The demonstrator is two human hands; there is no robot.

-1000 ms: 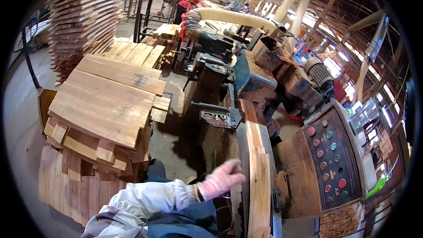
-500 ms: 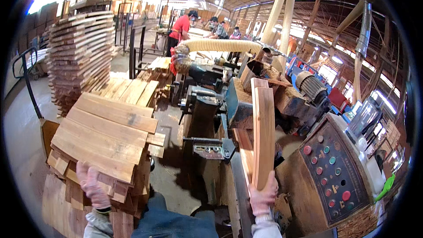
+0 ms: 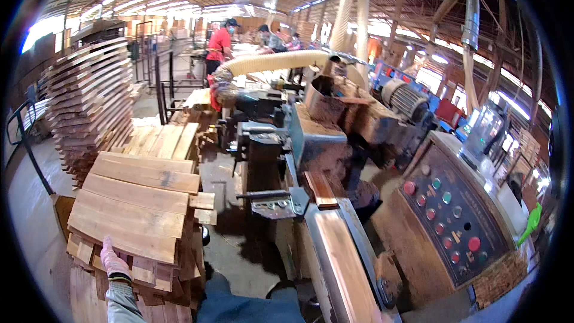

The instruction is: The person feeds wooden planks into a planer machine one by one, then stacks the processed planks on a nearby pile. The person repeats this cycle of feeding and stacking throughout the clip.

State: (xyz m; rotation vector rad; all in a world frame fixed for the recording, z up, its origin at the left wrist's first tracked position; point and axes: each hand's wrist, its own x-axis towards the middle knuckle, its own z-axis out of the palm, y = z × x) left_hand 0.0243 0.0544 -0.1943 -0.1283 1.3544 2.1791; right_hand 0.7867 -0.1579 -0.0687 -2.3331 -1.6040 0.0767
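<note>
My left hand [image 3: 115, 261], in a light pinkish glove, is at the near edge of a stack of flat wooden boards. One digit lies over the top board [image 3: 122, 222] while the other fingers are mostly hidden beneath; it looks closed on that edge. Along the machine's narrow feed bed lies a long pale wooden strip [image 3: 344, 266]. My right hand [image 3: 381, 316] shows only as a blurred sliver by the strip's near end, its fingers out of sight. Farther in, a reddish-brown wood piece [image 3: 321, 189] sits before the sawdust-covered machine housing [image 3: 320, 134].
A control panel [image 3: 448, 218] with several coloured buttons stands at the right. A metal bracket [image 3: 278, 203] juts out left of the bed. Behind the boards rises a tall wood stack [image 3: 92, 96], beside a cart handle [image 3: 27, 137]. Co-workers, one in a red shirt [image 3: 218, 45], stand farther back.
The strip my right hand held raised now lies on the feed bed, and that hand has dropped to the lower edge. My left hand has gone from spread fingers to the top board's edge.
</note>
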